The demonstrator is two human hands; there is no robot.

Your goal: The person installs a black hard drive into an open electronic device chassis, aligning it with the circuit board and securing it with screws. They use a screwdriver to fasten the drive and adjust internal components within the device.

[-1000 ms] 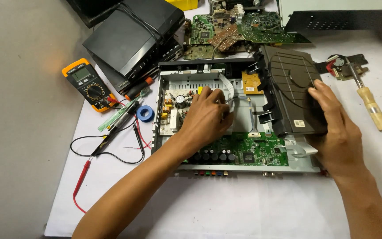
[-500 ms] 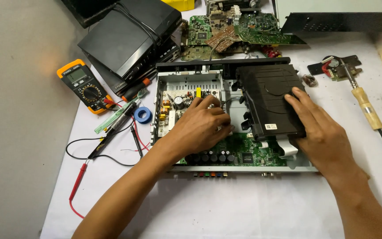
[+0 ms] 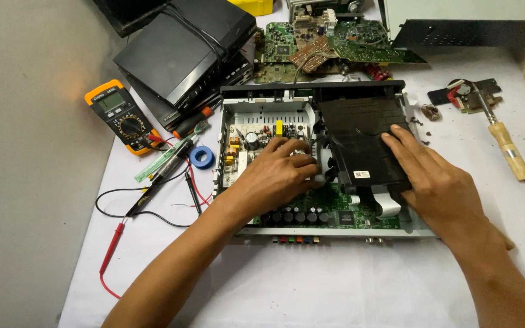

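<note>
2 bare hands work inside an opened disc player chassis (image 3: pixel 238 182) on a white-covered table (image 3: pixel 335 285). Its long axis runs left to right, and the edge with coloured sockets faces the person. The right hand (image 3: pixel 439 182) lies flat on the black drive module (image 3: pixel 360 140), fingers spread and gripping nothing; the module sits in the right half of the chassis, its length running away from the person, with a small white rectangular label (image 3: pixel 361 174) at its near edge. The left hand (image 3: pixel 277 176) rests over the circuit boards just left of the module, fingers curled down; whether they pinch anything cannot be told. An orange multimeter (image 3: pixel 120 115) lies well left, its red and black leads trailing toward the table's left edge, with a blue tape roll (image 3: pixel 202 157) just beside the chassis. Stacked black players (image 3: pixel 183 48) and loose green boards (image 3: pixel 341 39) crowd the far side. A wooden-handled soldering iron (image 3: pixel 505 149) lies to the right. Bare white surface lies open along the near edge.
</note>
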